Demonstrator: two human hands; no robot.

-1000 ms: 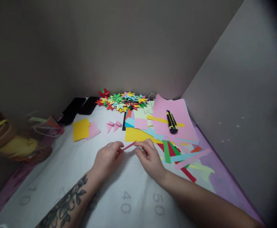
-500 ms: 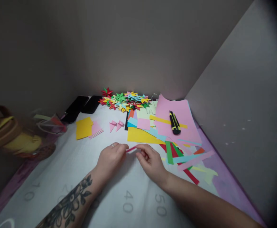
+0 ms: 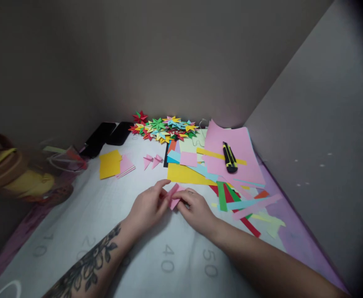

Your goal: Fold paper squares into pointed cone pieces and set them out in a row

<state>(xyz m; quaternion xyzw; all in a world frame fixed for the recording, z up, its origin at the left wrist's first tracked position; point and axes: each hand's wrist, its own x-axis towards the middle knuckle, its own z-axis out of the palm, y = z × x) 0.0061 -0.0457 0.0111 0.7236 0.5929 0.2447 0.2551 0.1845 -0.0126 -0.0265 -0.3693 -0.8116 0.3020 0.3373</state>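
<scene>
Pink paper sits between your left hand and right hand, over the white cover; the fingers of both pinch it. The step in hand appears to be folding. The next move likely calls for aligned edges and a firm crease. Two folded pink pieces lie beyond, paper stars farther back.

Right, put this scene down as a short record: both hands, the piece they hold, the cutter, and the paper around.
Left hand: holds one side of a pink paper piece
Right hand: fingers on its other side
Folded pieces: two, pink, side by side beyond the hands
Stars: many-coloured heap near the far wall
Cutter: black and yellow, lying across a yellow strip on a pink sheet
Loose strips: mixed colours, right of the right hand
</scene>
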